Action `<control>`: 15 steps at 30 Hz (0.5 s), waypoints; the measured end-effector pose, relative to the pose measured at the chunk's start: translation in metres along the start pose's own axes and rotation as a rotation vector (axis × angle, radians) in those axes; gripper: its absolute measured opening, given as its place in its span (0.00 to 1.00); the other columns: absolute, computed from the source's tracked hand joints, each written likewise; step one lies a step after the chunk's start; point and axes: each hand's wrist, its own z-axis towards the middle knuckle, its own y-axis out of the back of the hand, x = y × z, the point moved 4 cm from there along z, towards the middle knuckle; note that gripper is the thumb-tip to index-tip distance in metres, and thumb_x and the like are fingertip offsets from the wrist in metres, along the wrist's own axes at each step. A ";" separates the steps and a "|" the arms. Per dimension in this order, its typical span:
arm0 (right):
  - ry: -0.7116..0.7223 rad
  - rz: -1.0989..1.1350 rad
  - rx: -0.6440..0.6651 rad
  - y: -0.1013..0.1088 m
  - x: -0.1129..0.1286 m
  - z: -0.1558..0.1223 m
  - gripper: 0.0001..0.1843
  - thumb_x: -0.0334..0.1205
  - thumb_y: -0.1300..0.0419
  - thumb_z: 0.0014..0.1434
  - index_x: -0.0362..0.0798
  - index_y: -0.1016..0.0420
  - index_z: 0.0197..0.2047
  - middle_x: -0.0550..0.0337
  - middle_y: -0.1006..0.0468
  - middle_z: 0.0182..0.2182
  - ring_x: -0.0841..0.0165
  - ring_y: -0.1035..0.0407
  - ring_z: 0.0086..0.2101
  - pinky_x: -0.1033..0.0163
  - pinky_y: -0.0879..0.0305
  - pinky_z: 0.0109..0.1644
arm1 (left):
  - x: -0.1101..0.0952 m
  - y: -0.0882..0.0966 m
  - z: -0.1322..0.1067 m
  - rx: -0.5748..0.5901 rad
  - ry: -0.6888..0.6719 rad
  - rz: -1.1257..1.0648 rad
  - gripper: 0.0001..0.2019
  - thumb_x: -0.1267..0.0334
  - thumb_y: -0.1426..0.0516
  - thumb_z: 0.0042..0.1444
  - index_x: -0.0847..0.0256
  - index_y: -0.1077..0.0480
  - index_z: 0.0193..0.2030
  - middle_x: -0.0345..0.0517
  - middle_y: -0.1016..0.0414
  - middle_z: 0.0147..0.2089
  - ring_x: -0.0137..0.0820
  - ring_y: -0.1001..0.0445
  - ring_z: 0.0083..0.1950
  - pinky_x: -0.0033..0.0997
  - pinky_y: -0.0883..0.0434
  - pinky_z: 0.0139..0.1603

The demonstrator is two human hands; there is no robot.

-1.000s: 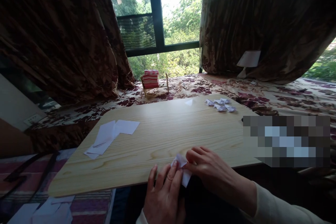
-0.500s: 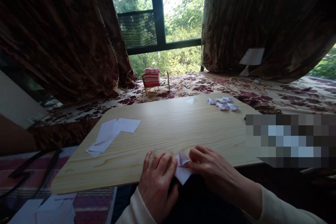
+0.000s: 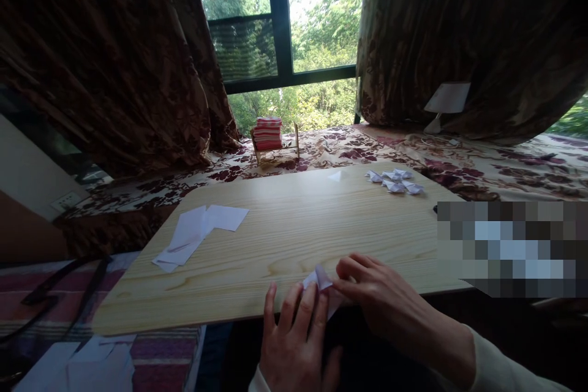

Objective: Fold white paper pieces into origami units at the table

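A partly folded piece of white paper (image 3: 318,278) lies at the near edge of the wooden table, with a flap standing up. My left hand (image 3: 296,331) is open, its fingers stretched over the paper's near left part and covering much of it. On the other side, my right hand (image 3: 367,278) is closed, thumb and finger pinching the paper's right edge. Several small folded paper pieces (image 3: 395,182) sit together at the table's far right. Toward the far edge lies a small white paper triangle (image 3: 337,176).
Loose white sheets (image 3: 190,229) overlap on the left of the table (image 3: 257,245). More paper (image 3: 87,367) rests on striped cloth at lower left. Beyond the table are a small rack with folded red-striped cloths (image 3: 267,133) and a lamp (image 3: 448,99). A blurred-out patch covers the right.
My left hand has shifted right and nearer me, its fingers now straighter and lying over the paper's near part. My right hand keeps its pinch. The view has shifted slightly.
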 end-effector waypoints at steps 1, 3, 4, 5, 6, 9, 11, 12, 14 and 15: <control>0.012 -0.010 -0.038 0.003 0.001 -0.001 0.16 0.25 0.47 0.57 0.51 0.28 0.45 0.58 0.29 0.34 0.65 0.40 0.34 0.62 0.44 0.37 | -0.001 0.000 0.000 -0.016 0.002 -0.003 0.24 0.51 0.45 0.54 0.62 0.31 0.54 0.49 0.28 0.55 0.43 0.34 0.56 0.55 0.58 0.65; 0.043 -0.029 -0.110 0.008 0.005 -0.004 0.21 0.24 0.49 0.57 0.50 0.32 0.51 0.57 0.29 0.35 0.65 0.40 0.35 0.61 0.44 0.38 | -0.002 0.000 0.000 -0.025 0.000 0.001 0.23 0.53 0.45 0.55 0.63 0.31 0.54 0.48 0.27 0.55 0.43 0.34 0.56 0.54 0.59 0.66; 0.056 -0.036 -0.131 0.009 0.007 -0.004 0.21 0.24 0.49 0.57 0.50 0.32 0.52 0.57 0.29 0.35 0.65 0.40 0.35 0.61 0.44 0.39 | -0.002 0.000 0.001 -0.022 -0.006 0.007 0.22 0.54 0.45 0.55 0.63 0.31 0.54 0.48 0.28 0.56 0.42 0.34 0.56 0.54 0.60 0.67; 0.062 -0.042 -0.140 0.010 0.009 -0.004 0.20 0.24 0.48 0.58 0.50 0.31 0.51 0.57 0.29 0.35 0.65 0.40 0.35 0.61 0.44 0.38 | -0.003 0.001 0.001 -0.017 -0.014 0.014 0.22 0.54 0.45 0.56 0.63 0.32 0.55 0.47 0.28 0.56 0.42 0.34 0.56 0.53 0.61 0.67; 0.057 -0.046 -0.135 0.009 0.010 -0.003 0.18 0.25 0.47 0.58 0.50 0.31 0.49 0.57 0.29 0.34 0.65 0.40 0.34 0.61 0.45 0.38 | -0.003 0.001 0.001 -0.013 -0.022 0.025 0.22 0.55 0.45 0.56 0.64 0.32 0.55 0.47 0.28 0.56 0.42 0.34 0.56 0.53 0.61 0.67; 0.030 -0.052 -0.095 0.005 0.011 0.003 0.17 0.26 0.45 0.58 0.51 0.29 0.48 0.58 0.29 0.34 0.64 0.40 0.34 0.60 0.46 0.37 | -0.004 0.001 0.001 -0.011 -0.049 0.055 0.23 0.55 0.46 0.56 0.64 0.33 0.56 0.47 0.29 0.57 0.43 0.34 0.56 0.53 0.62 0.67; 0.035 -0.053 -0.071 0.002 0.012 0.008 0.17 0.27 0.45 0.58 0.51 0.29 0.49 0.58 0.29 0.34 0.64 0.39 0.34 0.60 0.46 0.38 | -0.003 -0.001 -0.001 -0.035 -0.040 0.055 0.22 0.55 0.46 0.57 0.65 0.32 0.55 0.47 0.28 0.56 0.43 0.34 0.56 0.54 0.62 0.67; 0.041 -0.055 -0.063 0.001 0.012 0.011 0.17 0.28 0.45 0.59 0.51 0.29 0.49 0.58 0.29 0.34 0.64 0.39 0.35 0.60 0.46 0.38 | -0.003 -0.002 -0.001 -0.048 -0.032 0.050 0.22 0.56 0.46 0.57 0.65 0.32 0.55 0.47 0.28 0.56 0.43 0.34 0.56 0.54 0.62 0.67; 0.053 -0.060 -0.048 0.000 0.013 0.014 0.16 0.29 0.44 0.59 0.52 0.29 0.49 0.58 0.29 0.34 0.64 0.39 0.35 0.60 0.47 0.38 | -0.002 -0.004 -0.003 -0.064 -0.015 0.041 0.21 0.56 0.47 0.57 0.65 0.31 0.54 0.47 0.27 0.55 0.42 0.34 0.56 0.54 0.61 0.67; 0.055 -0.064 -0.042 0.000 0.013 0.015 0.15 0.29 0.44 0.59 0.52 0.29 0.49 0.58 0.29 0.35 0.64 0.40 0.35 0.60 0.47 0.38 | -0.002 -0.005 -0.003 -0.066 -0.018 0.041 0.21 0.56 0.47 0.57 0.65 0.31 0.54 0.48 0.27 0.55 0.42 0.34 0.56 0.54 0.61 0.67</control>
